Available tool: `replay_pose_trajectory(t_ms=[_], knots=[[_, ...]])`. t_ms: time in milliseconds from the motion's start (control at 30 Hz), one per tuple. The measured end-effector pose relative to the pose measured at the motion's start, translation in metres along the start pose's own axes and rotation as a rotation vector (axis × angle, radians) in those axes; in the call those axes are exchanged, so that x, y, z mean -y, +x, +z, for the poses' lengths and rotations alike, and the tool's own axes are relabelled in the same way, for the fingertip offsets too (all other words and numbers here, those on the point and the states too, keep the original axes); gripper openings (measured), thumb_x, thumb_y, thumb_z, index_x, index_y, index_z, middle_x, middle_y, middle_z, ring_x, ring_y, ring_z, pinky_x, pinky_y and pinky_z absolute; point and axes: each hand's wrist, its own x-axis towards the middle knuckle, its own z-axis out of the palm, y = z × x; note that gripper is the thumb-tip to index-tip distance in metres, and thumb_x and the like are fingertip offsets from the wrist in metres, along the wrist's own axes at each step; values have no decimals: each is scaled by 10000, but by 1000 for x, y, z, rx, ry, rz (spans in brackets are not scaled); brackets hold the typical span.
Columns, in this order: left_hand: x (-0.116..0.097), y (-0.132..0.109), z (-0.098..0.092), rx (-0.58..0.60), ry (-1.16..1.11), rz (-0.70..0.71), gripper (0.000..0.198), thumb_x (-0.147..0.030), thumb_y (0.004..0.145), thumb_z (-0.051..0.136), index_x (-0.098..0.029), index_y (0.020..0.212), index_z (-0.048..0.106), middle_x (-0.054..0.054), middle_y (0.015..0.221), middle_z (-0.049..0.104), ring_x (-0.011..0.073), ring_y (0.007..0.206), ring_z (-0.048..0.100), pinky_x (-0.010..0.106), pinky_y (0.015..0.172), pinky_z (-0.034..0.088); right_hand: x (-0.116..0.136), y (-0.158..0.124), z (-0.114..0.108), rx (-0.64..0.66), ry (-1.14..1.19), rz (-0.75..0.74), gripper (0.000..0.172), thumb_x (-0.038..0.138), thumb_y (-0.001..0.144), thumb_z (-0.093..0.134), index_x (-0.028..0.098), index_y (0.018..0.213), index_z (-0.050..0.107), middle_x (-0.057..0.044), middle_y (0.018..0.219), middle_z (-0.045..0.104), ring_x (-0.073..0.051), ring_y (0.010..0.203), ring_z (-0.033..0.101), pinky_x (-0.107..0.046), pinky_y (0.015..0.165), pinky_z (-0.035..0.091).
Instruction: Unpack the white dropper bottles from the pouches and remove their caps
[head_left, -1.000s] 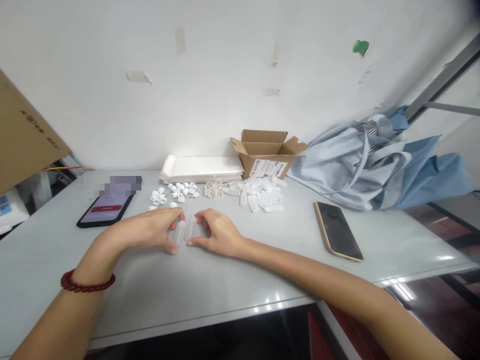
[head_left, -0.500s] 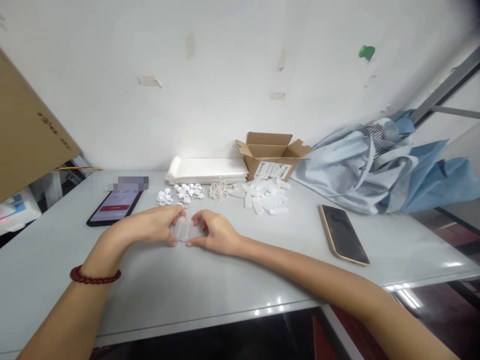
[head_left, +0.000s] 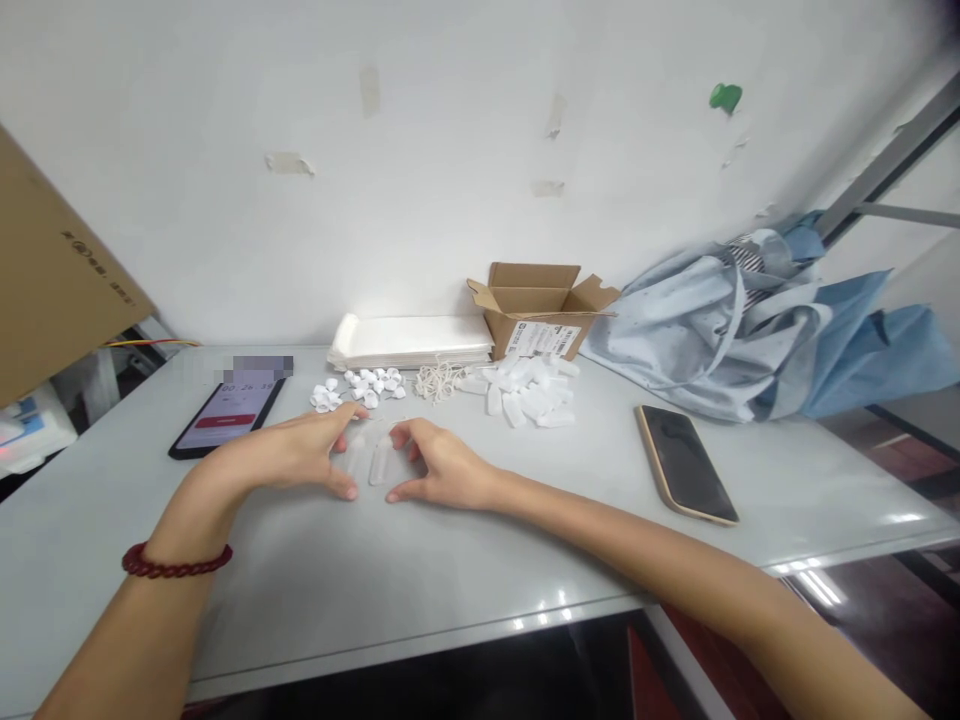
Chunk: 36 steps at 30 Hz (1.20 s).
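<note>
Between my two hands, clear plastic pieces lie on the grey table; one (head_left: 381, 462) stands out near my right hand, another (head_left: 355, 458) is beside my left. My left hand (head_left: 311, 452) has thumb and fingers apart, curved around the left side of these pieces. On their other side, my right hand (head_left: 442, 465) is also parted, thumb low and fingers bent. Neither hand visibly grips anything. Small white curled parts (head_left: 375, 383) lie just beyond my hands, with a bundle of pale strings (head_left: 440, 380) and a heap of translucent pieces (head_left: 529, 388) to the right.
Behind lies a stack of white sheets (head_left: 412, 340) beside an open cardboard box (head_left: 540, 310). A lit phone (head_left: 229, 410) is at the left, a dark phone (head_left: 686, 465) at the right. A blue-grey cloth bag (head_left: 690, 330) fills the back right.
Both hands have opened and moved slightly apart. The clear pieces that were close together between the fingers now show a gap. The view has shifted slightly.
</note>
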Motion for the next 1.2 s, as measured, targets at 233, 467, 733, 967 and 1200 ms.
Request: replay_pose_trajectory(t_ms=[233,467,733,967,1200], knots=[[1,4,-1,-130,-17,-2,973,-644,541,689,-229,1376,411,102,1100,630,343,1088,551,366,819,469,-9,-20,-40,-30,-18,-30,551,301,723,759,173,1175,471,-69,1063,608,-159,847,583,-312,751,486],[-28,29,16,-619,-89,210,436,-477,894,382,-173,1145,567,113,1172,595,292,1153,473,406,920,425,-34,-25,-72,-365,-450,43,118,174,871,550,158,986,568,-86,980,619,-186,819,573,-322,718,452],[-31,73,32,-645,67,347,449,-131,860,301,-123,1232,553,106,1239,589,294,1153,437,440,977,386,-46,-22,-70,-288,-925,30,297,291,920,504,134,1168,552,-172,1273,537,-337,1151,444,-489,871,409],[-34,86,33,-545,166,329,534,-89,839,317,-137,1343,485,116,1226,598,297,1157,446,414,934,409,-51,-16,-64,-227,-980,7,388,419,943,448,138,1197,535,-178,1339,509,-386,1327,290,-685,989,246],[-34,86,31,-568,144,291,502,-69,820,344,-96,1275,553,126,1212,600,303,1125,454,416,952,406,-53,-15,-63,-173,-908,-7,352,446,944,430,188,1111,601,-147,1334,506,-376,1339,264,-694,998,212]])
